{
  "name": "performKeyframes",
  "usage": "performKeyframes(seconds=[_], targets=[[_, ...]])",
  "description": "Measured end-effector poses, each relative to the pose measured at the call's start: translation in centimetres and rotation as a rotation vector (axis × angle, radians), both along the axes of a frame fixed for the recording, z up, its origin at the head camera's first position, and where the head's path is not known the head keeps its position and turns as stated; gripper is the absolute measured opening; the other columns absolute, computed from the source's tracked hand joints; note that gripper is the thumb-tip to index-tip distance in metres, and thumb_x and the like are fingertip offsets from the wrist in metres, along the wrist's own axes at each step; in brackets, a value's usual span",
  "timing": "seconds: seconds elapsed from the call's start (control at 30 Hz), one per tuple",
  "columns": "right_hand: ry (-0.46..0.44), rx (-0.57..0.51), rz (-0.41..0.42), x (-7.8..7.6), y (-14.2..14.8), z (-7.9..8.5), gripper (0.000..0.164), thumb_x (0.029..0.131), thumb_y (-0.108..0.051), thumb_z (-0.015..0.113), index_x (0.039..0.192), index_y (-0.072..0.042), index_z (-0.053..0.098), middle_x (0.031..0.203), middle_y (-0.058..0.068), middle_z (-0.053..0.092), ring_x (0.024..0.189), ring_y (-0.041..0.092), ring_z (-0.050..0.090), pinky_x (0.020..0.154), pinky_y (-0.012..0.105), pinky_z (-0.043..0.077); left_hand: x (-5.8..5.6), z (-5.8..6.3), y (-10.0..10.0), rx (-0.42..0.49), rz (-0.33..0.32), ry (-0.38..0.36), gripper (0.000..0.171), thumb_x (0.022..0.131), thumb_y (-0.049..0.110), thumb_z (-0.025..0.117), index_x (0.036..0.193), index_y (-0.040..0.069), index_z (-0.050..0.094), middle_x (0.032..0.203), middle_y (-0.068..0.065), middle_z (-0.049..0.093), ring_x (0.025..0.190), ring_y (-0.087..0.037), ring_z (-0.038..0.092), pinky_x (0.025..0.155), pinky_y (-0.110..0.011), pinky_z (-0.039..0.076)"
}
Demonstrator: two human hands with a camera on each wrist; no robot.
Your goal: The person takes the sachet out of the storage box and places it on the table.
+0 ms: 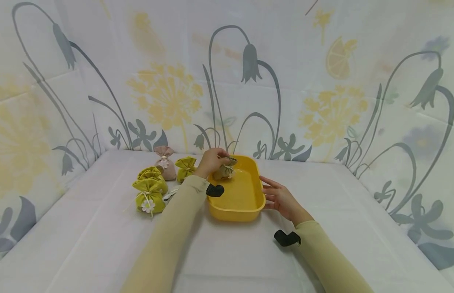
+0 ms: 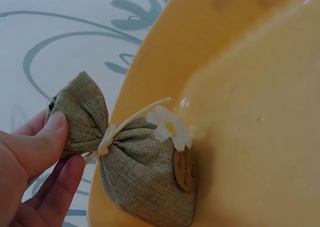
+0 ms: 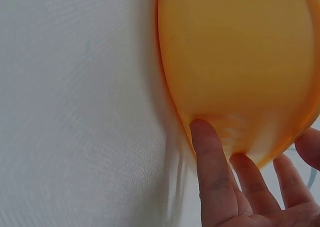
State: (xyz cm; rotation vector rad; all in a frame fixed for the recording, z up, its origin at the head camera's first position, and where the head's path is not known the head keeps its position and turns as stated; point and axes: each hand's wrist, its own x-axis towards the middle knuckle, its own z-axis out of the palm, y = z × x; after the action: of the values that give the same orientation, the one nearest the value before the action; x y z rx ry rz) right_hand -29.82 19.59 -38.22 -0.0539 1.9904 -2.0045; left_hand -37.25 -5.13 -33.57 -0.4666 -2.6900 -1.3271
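Note:
My left hand (image 1: 211, 162) pinches the gathered top of a grey-green cloth drawstring pouch (image 2: 145, 172) between thumb and fingers. The pouch hangs inside the left end of a yellow plastic basin (image 1: 234, 215), against its wall. A cream cord, a white flower (image 2: 170, 127) and a small wooden tag (image 2: 184, 171) adorn it. On the basin's right side, my right hand (image 1: 281, 199) rests with extended fingers (image 3: 215, 172) against the outer wall, thumb near the rim.
Left of the basin stand several yellow-green pouches (image 1: 149, 197) and a pink pouch (image 1: 166, 165). Something small and whitish (image 1: 170, 194) lies partly behind the left sleeve. A flower-printed white cloth (image 1: 227, 101) rises behind the table.

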Motion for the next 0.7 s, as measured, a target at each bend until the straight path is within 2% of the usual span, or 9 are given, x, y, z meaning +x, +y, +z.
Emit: performKeyframes(seconds=[0.27, 0.57, 0.7], targets=[[0.013, -0.004, 0.008, 0.0, 0.1, -0.1, 0.053, 0.095, -0.011, 0.047, 0.146, -0.015, 0.032, 0.144, 0.019, 0.033, 0.105, 0.027, 0.057, 0.083, 0.040, 0.050, 0.4, 0.3, -0.5, -0.014, -0.008, 0.052, 0.013, 0.093, 0.011, 0.058, 0.101, 0.004, 0.066, 0.102, -0.010, 0.063, 0.092, -0.024, 0.058, 0.073, -0.031, 0.049], [0.007, -0.008, 0.009, 0.0, 0.1, -0.1, 0.054, 0.095, -0.011, 0.047, 0.146, -0.015, 0.032, 0.144, 0.019, 0.033, 0.105, 0.027, 0.057, 0.084, 0.041, 0.049, 1.3, 0.6, -1.4, 0.015, -0.054, 0.053, 0.013, 0.093, 0.009, 0.057, 0.101, 0.002, 0.065, 0.102, -0.012, 0.062, 0.094, -0.027, 0.059, 0.078, -0.033, 0.049], [0.006, -0.009, 0.009, 0.0, 0.1, -0.1, 0.054, 0.094, -0.011, 0.047, 0.146, -0.015, 0.032, 0.144, 0.019, 0.032, 0.106, 0.027, 0.056, 0.084, 0.041, 0.049, 1.7, 1.2, -1.6, 0.019, -0.058, 0.049, 0.013, 0.094, 0.009, 0.057, 0.101, 0.003, 0.065, 0.103, -0.011, 0.062, 0.093, -0.027, 0.059, 0.079, -0.033, 0.048]])
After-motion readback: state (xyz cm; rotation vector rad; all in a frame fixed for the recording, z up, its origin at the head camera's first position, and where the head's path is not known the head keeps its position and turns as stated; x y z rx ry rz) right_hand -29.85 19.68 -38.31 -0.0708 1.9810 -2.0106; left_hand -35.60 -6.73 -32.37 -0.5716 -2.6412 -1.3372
